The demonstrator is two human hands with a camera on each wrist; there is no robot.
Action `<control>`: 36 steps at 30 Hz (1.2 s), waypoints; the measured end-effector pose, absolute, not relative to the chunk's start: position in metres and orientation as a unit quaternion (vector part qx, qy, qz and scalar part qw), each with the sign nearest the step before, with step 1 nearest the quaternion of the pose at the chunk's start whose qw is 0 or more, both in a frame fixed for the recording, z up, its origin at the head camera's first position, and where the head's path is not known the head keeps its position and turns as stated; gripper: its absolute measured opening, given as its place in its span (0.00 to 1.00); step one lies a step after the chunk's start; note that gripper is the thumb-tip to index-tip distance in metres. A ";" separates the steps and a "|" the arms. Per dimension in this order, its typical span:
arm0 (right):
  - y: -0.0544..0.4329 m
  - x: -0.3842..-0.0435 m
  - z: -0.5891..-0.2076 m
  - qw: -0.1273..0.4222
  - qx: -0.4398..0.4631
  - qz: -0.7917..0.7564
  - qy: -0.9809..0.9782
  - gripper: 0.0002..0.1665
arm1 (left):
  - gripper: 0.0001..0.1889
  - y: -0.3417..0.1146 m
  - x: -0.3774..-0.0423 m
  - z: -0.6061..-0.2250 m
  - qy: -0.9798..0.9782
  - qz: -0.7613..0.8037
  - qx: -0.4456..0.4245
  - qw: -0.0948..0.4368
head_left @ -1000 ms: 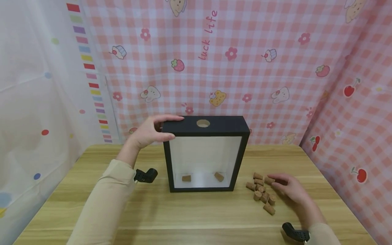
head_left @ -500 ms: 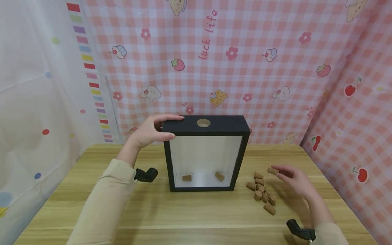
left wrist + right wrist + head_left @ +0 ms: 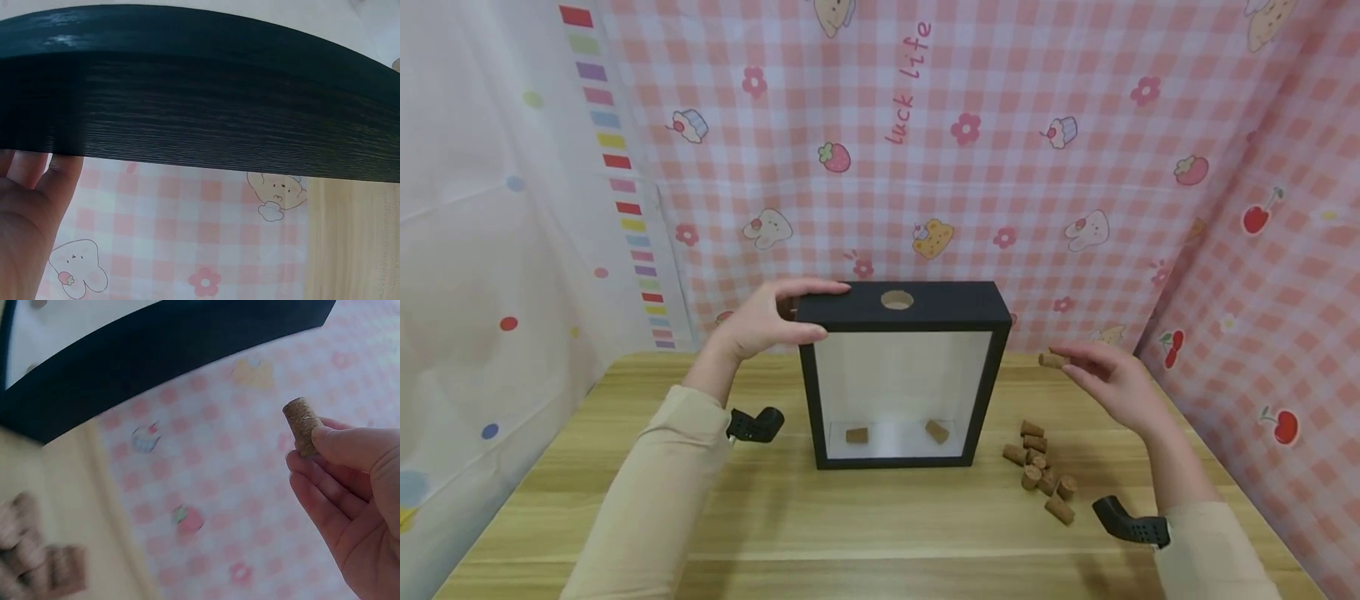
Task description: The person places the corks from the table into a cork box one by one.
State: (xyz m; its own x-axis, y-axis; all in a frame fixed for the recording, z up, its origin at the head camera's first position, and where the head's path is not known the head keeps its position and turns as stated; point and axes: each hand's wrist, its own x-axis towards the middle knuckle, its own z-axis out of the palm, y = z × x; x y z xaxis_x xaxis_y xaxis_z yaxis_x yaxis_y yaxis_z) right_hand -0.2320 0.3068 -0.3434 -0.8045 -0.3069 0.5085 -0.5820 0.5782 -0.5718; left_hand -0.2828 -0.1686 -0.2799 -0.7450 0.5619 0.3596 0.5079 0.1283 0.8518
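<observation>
A black-framed display box (image 3: 910, 312) with a clear front stands upright on the table, a round hole (image 3: 897, 300) in its top. Two corks lie on its floor inside, one cork (image 3: 857, 435) at the left and another cork (image 3: 937, 431) at the right. My left hand (image 3: 756, 323) grips the box's upper left corner, thumb on the front and fingers over the top. To the right of the box, my right hand (image 3: 1112, 385) pinches a cork (image 3: 302, 425) between thumb and fingers, raised above the table. A pile of several corks (image 3: 1036, 461) lies below that hand.
The wooden table (image 3: 760, 533) ends at a pink checked curtain (image 3: 880, 183) behind the box. A white dotted sheet (image 3: 497, 250) hangs on the left. Black wrist cameras, one a black device (image 3: 1131, 523), sit on both sleeves.
My right hand has lifted a cork from beside the pile and carried it up and away from me, to about the table's back edge in view. The left hand and the box stay put.
</observation>
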 end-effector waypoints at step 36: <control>0.181 -0.252 -0.214 0.178 0.457 0.345 -0.800 0.18 | 0.27 -0.167 -0.283 -0.285 0.727 0.582 0.364 0.023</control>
